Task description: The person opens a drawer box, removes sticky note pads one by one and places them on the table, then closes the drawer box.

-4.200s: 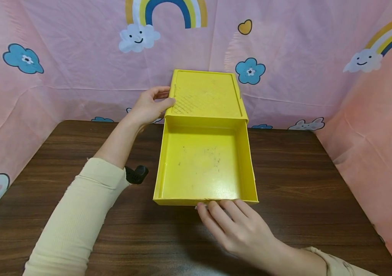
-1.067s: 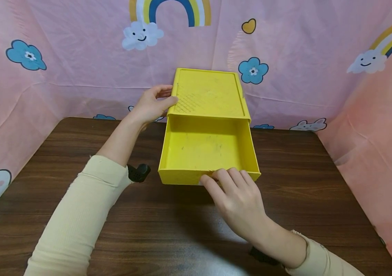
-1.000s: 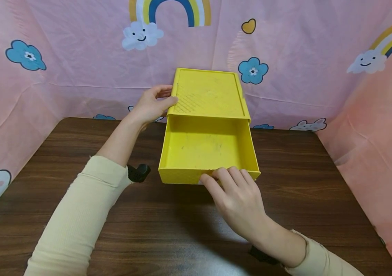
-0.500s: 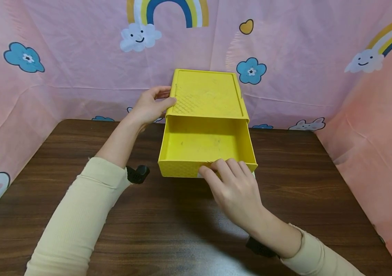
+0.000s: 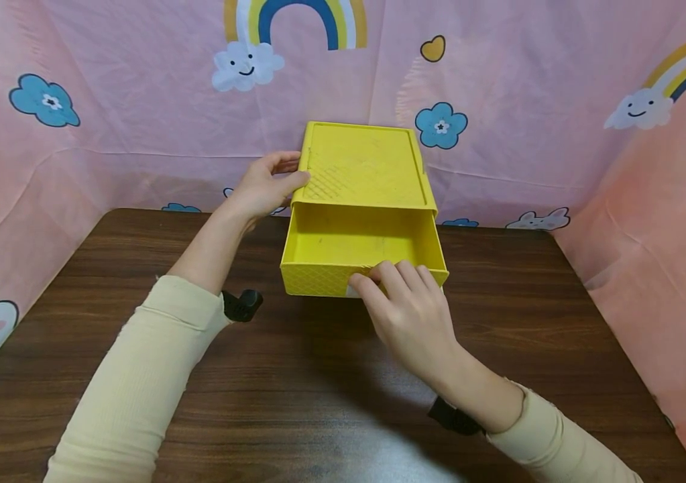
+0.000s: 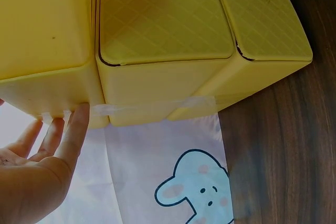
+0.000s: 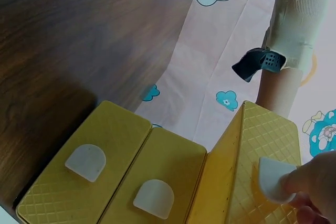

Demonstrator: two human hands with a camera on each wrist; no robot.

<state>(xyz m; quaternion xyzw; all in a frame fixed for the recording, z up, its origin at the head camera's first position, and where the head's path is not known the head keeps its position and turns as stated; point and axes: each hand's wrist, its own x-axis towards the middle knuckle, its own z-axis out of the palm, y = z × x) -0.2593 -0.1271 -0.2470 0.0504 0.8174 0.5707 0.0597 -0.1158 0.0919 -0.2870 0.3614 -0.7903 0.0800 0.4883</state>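
A yellow plastic drawer cabinet [image 5: 367,164] stands at the back of the table. Its top drawer [image 5: 312,280] is partly pulled out, and the visible part of its inside is bare apart from dark marks. My right hand [image 5: 415,318] is at the drawer's front, thumb and fingers pinching its white handle [image 7: 273,181]. Against the cabinet's left side my left hand [image 5: 264,188] presses with straight fingers [image 6: 76,132], its thumb on the top edge. Two lower drawers, with white handles [image 7: 154,199], show closed in the right wrist view.
The dark wood table [image 5: 228,402] stretches in front and to both sides. Pink patterned cloth [image 5: 499,87] hangs close behind the cabinet and along both sides. Black wrist cameras [image 5: 243,305] are worn at both sleeves. Clear tape [image 6: 157,107] runs along the cabinet's side.
The top drawer has slid inward, away from me, with my right hand moving along on its handle. My left hand has stayed at the cabinet's left side.
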